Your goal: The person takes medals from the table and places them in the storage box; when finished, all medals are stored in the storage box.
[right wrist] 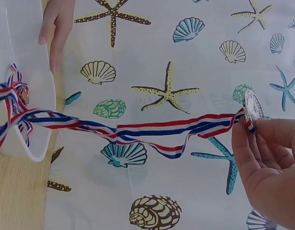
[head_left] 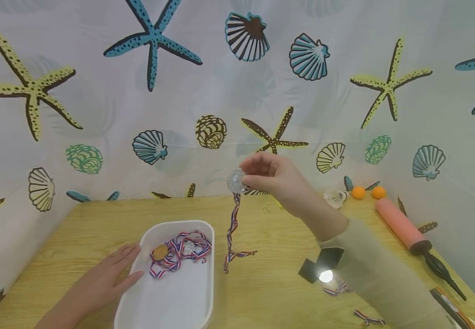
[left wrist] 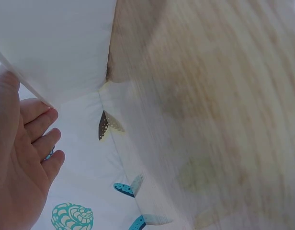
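My right hand (head_left: 278, 185) holds up a silver medal (head_left: 236, 181), pinched between thumb and fingers. Its red, white and blue ribbon (head_left: 233, 224) hangs twisted below, to the right of a white plastic bin (head_left: 171, 301). At the bin's far end lie a gold medal (head_left: 160, 252) and another silver medal (head_left: 188, 247) among tangled striped ribbons. My left hand (head_left: 105, 281) is at the bin's left rim, fingers extended; the left wrist view shows its fingertips (left wrist: 51, 115) right by the rim.
On the wooden table's right side are a pink balloon pump (head_left: 399, 224), an orange ball (head_left: 358, 192) beside a second one, and a shuttlecock (head_left: 336, 197). More striped ribbon (head_left: 369, 318) lies near my right sleeve. A shell-and-starfish patterned curtain (head_left: 204, 91) stands behind the table.
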`<state>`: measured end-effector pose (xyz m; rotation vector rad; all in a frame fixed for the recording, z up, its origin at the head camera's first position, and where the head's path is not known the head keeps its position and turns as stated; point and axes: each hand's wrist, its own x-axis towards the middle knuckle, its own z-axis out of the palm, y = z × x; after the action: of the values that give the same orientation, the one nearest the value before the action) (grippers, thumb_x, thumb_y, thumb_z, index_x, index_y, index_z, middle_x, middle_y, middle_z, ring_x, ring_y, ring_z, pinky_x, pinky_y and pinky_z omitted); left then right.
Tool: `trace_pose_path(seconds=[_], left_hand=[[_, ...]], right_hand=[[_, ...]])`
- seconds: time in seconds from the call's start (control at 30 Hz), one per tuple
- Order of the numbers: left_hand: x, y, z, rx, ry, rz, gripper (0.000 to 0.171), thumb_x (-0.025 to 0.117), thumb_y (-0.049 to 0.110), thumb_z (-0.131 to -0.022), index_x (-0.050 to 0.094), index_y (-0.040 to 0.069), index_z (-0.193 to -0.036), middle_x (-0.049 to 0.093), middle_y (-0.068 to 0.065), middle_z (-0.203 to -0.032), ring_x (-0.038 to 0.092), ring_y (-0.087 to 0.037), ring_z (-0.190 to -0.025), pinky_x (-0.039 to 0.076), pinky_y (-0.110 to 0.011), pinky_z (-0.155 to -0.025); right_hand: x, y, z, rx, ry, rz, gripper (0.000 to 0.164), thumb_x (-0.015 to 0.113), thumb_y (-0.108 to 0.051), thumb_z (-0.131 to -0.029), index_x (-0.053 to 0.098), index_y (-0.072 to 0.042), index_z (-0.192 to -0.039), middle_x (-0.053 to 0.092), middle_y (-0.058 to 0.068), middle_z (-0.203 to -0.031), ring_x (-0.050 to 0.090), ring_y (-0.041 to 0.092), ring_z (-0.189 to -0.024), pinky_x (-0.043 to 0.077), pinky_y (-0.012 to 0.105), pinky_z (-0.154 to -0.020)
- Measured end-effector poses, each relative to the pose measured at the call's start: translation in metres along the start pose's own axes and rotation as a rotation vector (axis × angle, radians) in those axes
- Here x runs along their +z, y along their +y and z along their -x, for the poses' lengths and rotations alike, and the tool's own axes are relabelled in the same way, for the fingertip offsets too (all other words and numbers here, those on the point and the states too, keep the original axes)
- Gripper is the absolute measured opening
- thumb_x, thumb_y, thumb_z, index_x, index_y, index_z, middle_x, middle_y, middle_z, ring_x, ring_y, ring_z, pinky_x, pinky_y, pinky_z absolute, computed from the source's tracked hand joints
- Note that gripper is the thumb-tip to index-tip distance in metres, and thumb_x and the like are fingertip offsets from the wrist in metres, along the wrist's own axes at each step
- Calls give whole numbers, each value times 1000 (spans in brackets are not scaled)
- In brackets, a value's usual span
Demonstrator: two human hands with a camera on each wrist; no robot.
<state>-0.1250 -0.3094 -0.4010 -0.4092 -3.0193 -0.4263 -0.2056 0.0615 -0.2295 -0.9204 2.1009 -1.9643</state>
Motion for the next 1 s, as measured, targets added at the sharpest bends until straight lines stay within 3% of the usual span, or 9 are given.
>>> trace_pose_path(seconds=[0.33, 0.6, 1.0], left_hand=[[0, 0, 0, -14, -4, -15, 68, 51, 47, -91, 42, -3, -135, 38, -24, -138, 32, -44, -125, 31, -59, -96], [0, -1, 0, 0, 5, -1, 67, 52, 46, -91, 43, -4, -135, 38, -24, -138, 32, -44, -125, 30, -59, -97], [0, -1, 1, 10, 8, -14, 67, 51, 47, -91, 42, -4, -135, 39, -23, -138, 33, -44, -125, 30, -58, -97]], right_hand=[[24, -10, -18, -3, -26, -57, 17, 61, 4, -85, 58, 4, -102, 61, 9, -92, 59, 19, -85, 50, 33, -81], [49, -15, -31, -37, -107, -115, 17, 59, 5, -87, 57, 5, -104, 60, 10, -93, 58, 19, -84, 50, 34, -83], [103, 9, -44, 35, -191, -195, 17, 56, 9, -86, 55, 10, -103, 60, 10, -88, 58, 14, -79, 52, 30, -77]])
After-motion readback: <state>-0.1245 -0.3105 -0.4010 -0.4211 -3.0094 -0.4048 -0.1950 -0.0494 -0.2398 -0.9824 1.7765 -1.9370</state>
